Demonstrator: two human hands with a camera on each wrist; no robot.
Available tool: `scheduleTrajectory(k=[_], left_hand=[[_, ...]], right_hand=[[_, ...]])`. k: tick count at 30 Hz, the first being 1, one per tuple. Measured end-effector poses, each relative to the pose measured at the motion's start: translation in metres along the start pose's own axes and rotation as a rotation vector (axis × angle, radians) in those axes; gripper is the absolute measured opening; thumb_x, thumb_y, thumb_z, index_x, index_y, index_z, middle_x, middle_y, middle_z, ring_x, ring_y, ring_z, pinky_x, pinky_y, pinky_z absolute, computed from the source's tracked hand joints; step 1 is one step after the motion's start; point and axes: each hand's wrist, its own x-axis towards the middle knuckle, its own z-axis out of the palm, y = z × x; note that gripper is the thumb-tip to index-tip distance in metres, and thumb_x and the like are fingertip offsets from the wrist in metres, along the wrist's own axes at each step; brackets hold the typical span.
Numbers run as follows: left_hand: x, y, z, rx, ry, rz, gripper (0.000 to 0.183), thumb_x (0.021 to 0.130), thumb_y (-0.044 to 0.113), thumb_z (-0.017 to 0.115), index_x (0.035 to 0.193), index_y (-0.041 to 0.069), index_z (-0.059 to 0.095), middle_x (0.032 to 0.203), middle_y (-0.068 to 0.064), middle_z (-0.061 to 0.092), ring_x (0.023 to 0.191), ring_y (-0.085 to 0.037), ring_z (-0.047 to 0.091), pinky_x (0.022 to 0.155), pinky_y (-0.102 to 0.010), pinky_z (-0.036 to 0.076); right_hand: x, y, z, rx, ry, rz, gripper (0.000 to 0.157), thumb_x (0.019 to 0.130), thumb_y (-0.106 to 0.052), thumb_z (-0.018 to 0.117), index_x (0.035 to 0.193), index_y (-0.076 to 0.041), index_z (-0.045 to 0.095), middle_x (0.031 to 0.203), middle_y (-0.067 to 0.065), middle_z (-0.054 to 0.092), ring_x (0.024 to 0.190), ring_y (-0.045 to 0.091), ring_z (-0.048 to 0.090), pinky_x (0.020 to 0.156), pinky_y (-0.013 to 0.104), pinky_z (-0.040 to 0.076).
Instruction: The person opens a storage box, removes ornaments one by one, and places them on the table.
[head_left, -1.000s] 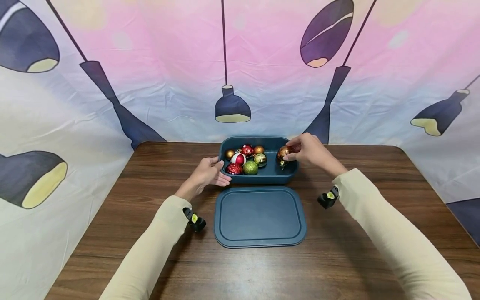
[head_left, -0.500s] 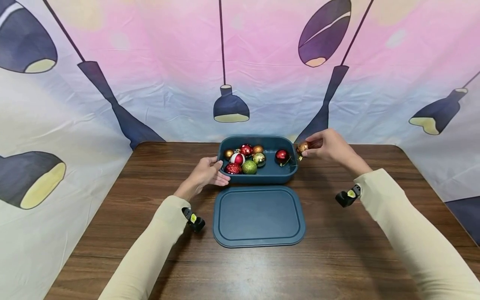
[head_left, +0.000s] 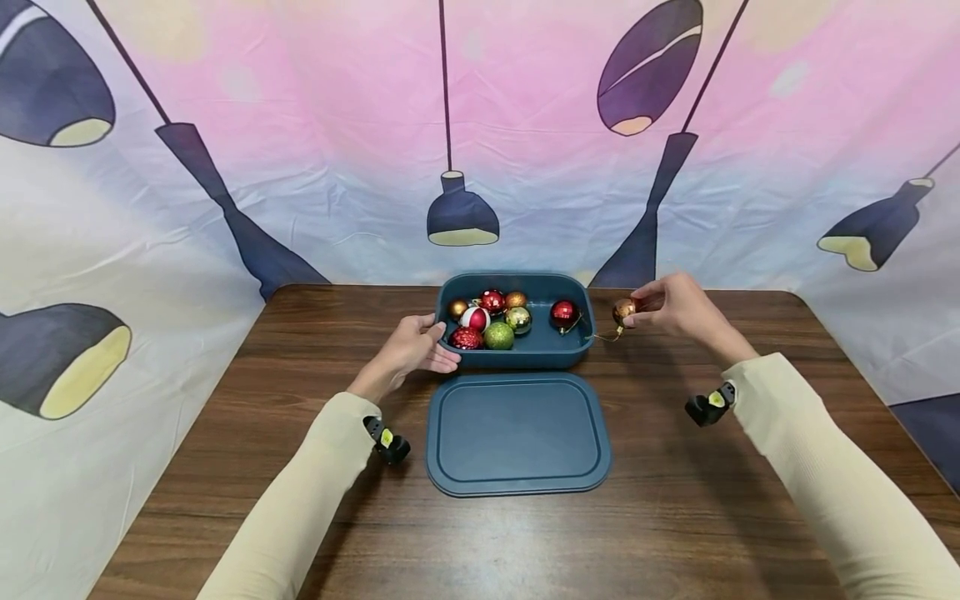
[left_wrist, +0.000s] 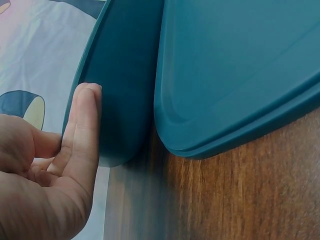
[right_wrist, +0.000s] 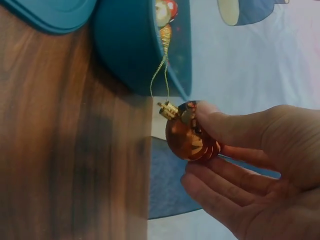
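My right hand point(head_left: 678, 304) pinches a shiny copper-brown Christmas bauble point(head_left: 624, 312) between thumb and fingers, just right of the blue box point(head_left: 517, 358). In the right wrist view its gold cap and a gold string loop point(right_wrist: 163, 70) trail toward the box. My left hand point(head_left: 411, 346) rests against the box's left front corner, straight fingers point(left_wrist: 85, 135) along the outer wall. Inside the box lie several baubles: a red one point(head_left: 564, 313) at the right, and at the left a glittery green one point(head_left: 498, 335), a gold one point(head_left: 518, 318) and a red-and-white one point(head_left: 476, 318).
A flat blue lid point(head_left: 519, 433) lies on the wooden table point(head_left: 517, 550) in front of the box. Behind the table's back edge hangs a cloth point(head_left: 360, 192) printed with lamps. Each wrist wears a small black camera point(head_left: 390, 442).
My right hand has lifted the copper-brown bauble out of the box's right end and moved it right, past the rim, exposing the red bauble there. My left hand has stayed at the box corner.
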Motion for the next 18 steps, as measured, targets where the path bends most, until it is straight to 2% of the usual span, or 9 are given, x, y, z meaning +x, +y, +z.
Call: scheduleTrajectory(k=[4, 8, 18], left_hand=[[0.000, 0.000, 0.000, 0.004, 0.002, -0.006, 0.059, 0.112, 0.019, 0.039, 0.162, 0.001, 0.013, 0.094, -0.025, 0.074, 0.079, -0.030, 0.076, 0.079, -0.041, 0.063], [-0.001, 0.000, 0.000, 0.013, 0.003, -0.009, 0.059, 0.112, 0.020, 0.039, 0.162, 0.002, 0.012, 0.095, -0.025, 0.074, 0.081, -0.031, 0.076, 0.081, -0.042, 0.063], [-0.001, 0.000, 0.000, 0.016, 0.009, -0.008, 0.059, 0.112, 0.020, 0.039, 0.162, 0.002, 0.012, 0.095, -0.024, 0.074, 0.078, -0.028, 0.076, 0.080, -0.042, 0.063]], right_hand=[[-0.002, 0.009, 0.005, -0.025, 0.002, 0.021, 0.045, 0.087, -0.018, 0.082, 0.119, 0.010, 0.069, 0.117, 0.028, 0.068, 0.104, 0.041, 0.062, 0.088, 0.056, 0.052], [-0.004, 0.015, 0.013, -0.021, -0.020, 0.088, 0.046, 0.088, -0.021, 0.082, 0.122, 0.007, 0.069, 0.119, 0.027, 0.068, 0.111, 0.043, 0.060, 0.093, 0.059, 0.051], [-0.005, 0.026, 0.031, 0.012, -0.047, 0.126, 0.046, 0.088, -0.019, 0.081, 0.123, 0.008, 0.068, 0.119, 0.027, 0.068, 0.104, 0.041, 0.067, 0.087, 0.054, 0.056]])
